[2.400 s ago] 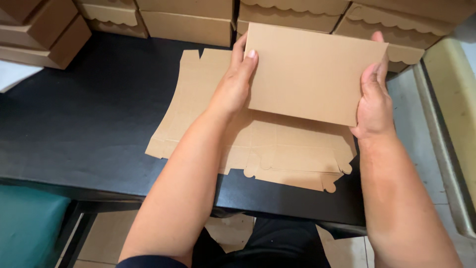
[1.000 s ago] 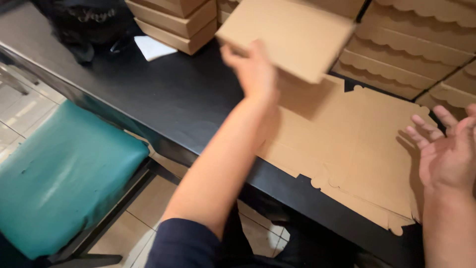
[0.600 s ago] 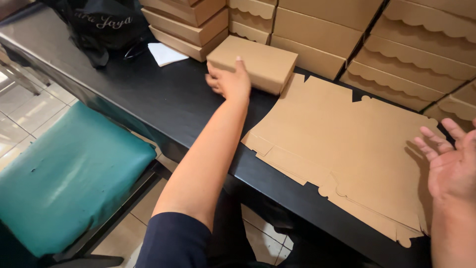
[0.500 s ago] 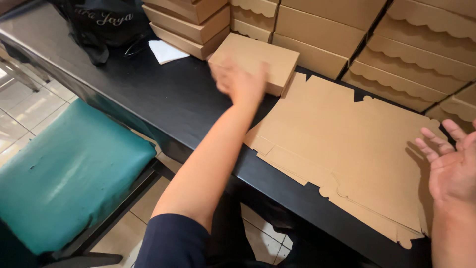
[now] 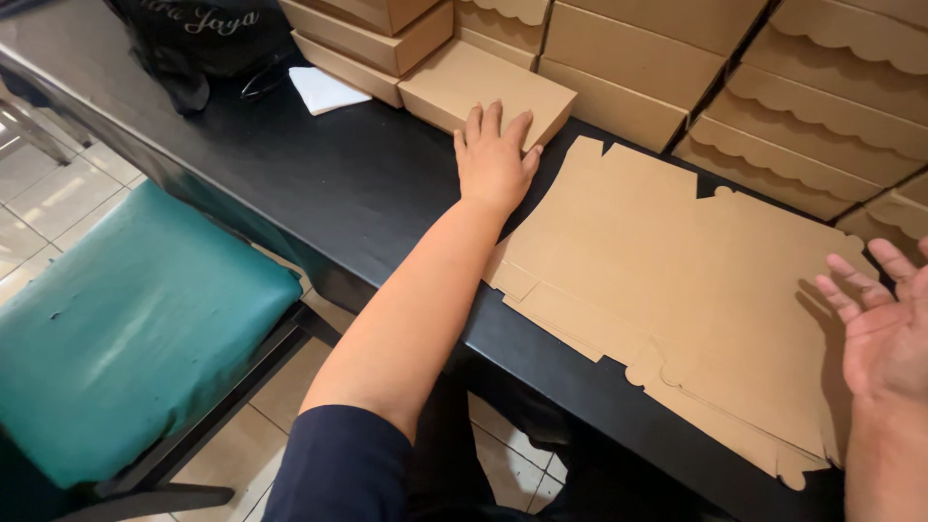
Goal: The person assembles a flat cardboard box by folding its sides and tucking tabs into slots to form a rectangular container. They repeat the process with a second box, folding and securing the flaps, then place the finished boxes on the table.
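- Your left hand (image 5: 495, 155) lies flat, palm down, fingers together and extended. It grips nothing; its fingertips rest on the near edge of the folded kraft box (image 5: 483, 92), its heel on the black table (image 5: 319, 184). That reads as a push or a steadying press, not a grasp.
- The folded box sits closed on the far side of the table, left of centre, touching the stacked boxes (image 5: 372, 34) on its left. It is probably butted there so it lines up with the finished ones.
- Your right hand (image 5: 884, 324) is at the right edge of view, fully open, palm up, fingers spread, holding nothing. It hovers over the right end of the flat cardboard blanks (image 5: 677, 290); I cannot tell whether it touches them.
- The blanks lie unfolded in a loose pile, right of your left forearm and overhanging the near table edge slightly. Scalloped flap edges show on the near side. Lying flat in front of you, they stay in easy reach of both hands.
- More finished boxes (image 5: 773, 87) with scalloped lids are stacked in rows along the far side, well clear of the blanks.
- A white paper slip (image 5: 324, 89) and a black bag (image 5: 208, 39) sit far left, beside the stack.
- A teal-cushioned chair (image 5: 126, 329) stands near left, off the table, and nothing is on it.
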